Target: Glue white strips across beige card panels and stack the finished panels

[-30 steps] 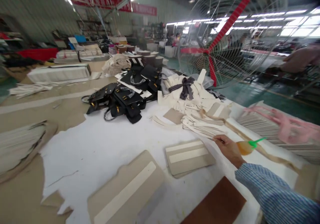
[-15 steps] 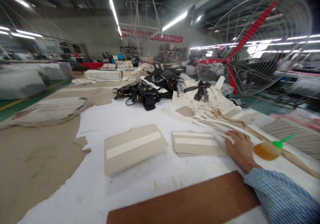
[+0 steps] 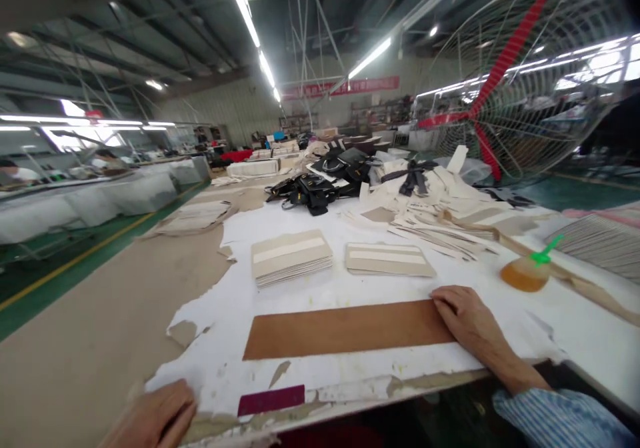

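Note:
A long brown strip (image 3: 345, 328), leather-like, lies flat on the white covering near the table's front edge. My right hand (image 3: 465, 315) is at its right end, thumb and fingers closed on the upper corner. Low on the left, my left hand (image 3: 157, 411) rests by the table edge with its fingers curled together; nothing shows in them. Beyond the strip sit two stacks of beige panels with pale bands: a taller left stack (image 3: 293, 258) and a lower right stack (image 3: 390, 260). A small purple piece (image 3: 271, 400) lies at the front edge between my hands.
An orange-filled container with a green nozzle (image 3: 525, 273) stands to the right. Black bag pieces (image 3: 313, 188) and cream cut strips (image 3: 430, 215) are heaped farther back. A caged fan (image 3: 473, 115) stands at the right. Beige sheet material (image 3: 115, 315) covers the left side.
My right hand has left the cream strips beside the right stack and come nearer, onto the brown strip's end. My left hand has entered view, and the view takes in the table's front edge.

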`<control>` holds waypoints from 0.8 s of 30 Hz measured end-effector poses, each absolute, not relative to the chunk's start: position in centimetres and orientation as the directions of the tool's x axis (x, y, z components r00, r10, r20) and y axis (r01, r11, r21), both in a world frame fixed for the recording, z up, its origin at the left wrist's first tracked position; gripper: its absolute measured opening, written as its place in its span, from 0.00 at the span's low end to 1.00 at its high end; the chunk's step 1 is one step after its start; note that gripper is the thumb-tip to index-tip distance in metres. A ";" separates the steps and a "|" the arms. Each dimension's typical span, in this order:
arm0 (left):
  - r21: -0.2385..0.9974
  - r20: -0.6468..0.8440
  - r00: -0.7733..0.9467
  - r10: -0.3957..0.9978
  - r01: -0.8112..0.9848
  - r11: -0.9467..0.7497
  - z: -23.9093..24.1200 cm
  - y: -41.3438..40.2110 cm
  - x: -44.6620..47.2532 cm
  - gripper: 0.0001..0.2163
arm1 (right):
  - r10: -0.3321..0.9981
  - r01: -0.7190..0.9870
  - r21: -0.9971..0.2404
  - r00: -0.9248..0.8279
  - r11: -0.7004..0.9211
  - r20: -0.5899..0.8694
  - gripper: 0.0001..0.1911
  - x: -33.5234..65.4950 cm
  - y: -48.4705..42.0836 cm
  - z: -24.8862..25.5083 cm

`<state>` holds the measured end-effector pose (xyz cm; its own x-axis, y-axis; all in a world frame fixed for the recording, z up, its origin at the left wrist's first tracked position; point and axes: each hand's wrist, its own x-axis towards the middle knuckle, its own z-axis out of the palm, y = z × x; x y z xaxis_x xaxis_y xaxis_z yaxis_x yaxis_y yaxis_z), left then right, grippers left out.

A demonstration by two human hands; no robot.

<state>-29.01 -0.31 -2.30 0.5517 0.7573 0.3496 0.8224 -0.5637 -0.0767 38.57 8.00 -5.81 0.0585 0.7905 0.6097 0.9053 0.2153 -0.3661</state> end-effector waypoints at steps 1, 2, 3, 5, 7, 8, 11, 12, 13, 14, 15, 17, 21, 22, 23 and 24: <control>-0.069 0.377 0.551 0.744 0.818 -0.571 -2.0 -0.4 -28.6 0.12 | 0.799 0.901 -0.382 0.069 0.207 0.597 0.16 38.6 8.1 -5.9; -0.069 0.395 0.552 0.734 0.815 -0.576 -1.7 -0.5 -28.1 0.11 | 0.806 0.897 -0.397 0.083 0.196 0.586 0.16 38.6 8.2 -5.9; -0.076 0.412 0.553 0.724 0.812 -0.578 -1.3 -0.6 -27.7 0.10 | 0.812 0.892 -0.413 0.100 0.183 0.575 0.17 38.6 8.3 -5.9; -0.086 0.460 0.544 0.702 0.814 -0.575 -0.7 -0.7 -27.0 0.09 | 0.824 0.882 -0.447 0.138 0.150 0.549 0.17 38.7 8.6 -5.7; -0.079 0.496 0.521 0.695 0.824 -0.561 -0.2 -0.9 -26.6 0.09 | 0.840 0.868 -0.484 0.178 0.111 0.512 0.18 38.8 8.9 -5.6; -0.068 0.499 0.505 0.704 0.833 -0.549 0.0 -1.0 -26.4 0.10 | 0.849 0.859 -0.503 0.196 0.092 0.490 0.18 38.9 8.9 -5.5; -0.030 0.439 0.454 0.775 0.870 -0.492 0.6 -1.4 -25.7 0.14 | 0.877 0.830 -0.556 0.239 0.038 0.416 0.18 39.1 9.1 -5.8; -0.014 0.413 0.428 0.804 0.886 -0.464 0.7 -1.5 -25.4 0.14 | 0.885 0.819 -0.573 0.250 0.023 0.393 0.18 39.2 9.1 -5.9; 0.002 0.391 0.396 0.831 0.902 -0.431 0.8 -1.6 -25.1 0.15 | 0.891 0.809 -0.588 0.260 0.010 0.373 0.18 39.3 9.2 -6.1; 0.019 0.377 0.362 0.852 0.917 -0.398 0.8 -1.6 -24.6 0.15 | 0.896 0.800 -0.600 0.267 0.000 0.356 0.18 39.3 9.2 -6.2; 0.038 0.376 0.323 0.869 0.931 -0.363 0.8 -1.6 -24.1 0.16 | 0.899 0.792 -0.611 0.273 -0.007 0.344 0.18 39.4 9.3 -6.3; 0.079 0.398 0.256 0.881 0.947 -0.311 0.7 -1.4 -22.9 0.16 | 0.899 0.783 -0.622 0.279 -0.009 0.338 0.18 39.4 9.4 -6.3; 0.171 0.481 0.210 0.851 0.930 -0.326 0.5 0.1 -19.6 0.16 | 0.889 0.789 -0.615 0.283 -0.002 0.360 0.17 39.3 9.6 -6.0; 0.189 0.497 0.215 0.840 0.918 -0.347 0.5 0.5 -18.7 0.16 | 0.887 0.793 -0.610 0.282 -0.001 0.365 0.17 39.2 9.7 -5.9; 0.206 0.509 0.226 0.831 0.905 -0.372 0.5 1.0 -17.7 0.17 | 0.886 0.797 -0.605 0.281 -0.001 0.369 0.16 39.2 9.7 -5.9; 0.219 0.517 0.238 0.822 0.892 -0.396 0.5 1.5 -16.8 0.17 | 0.885 0.800 -0.600 0.280 -0.001 0.372 0.16 39.1 9.8 -5.8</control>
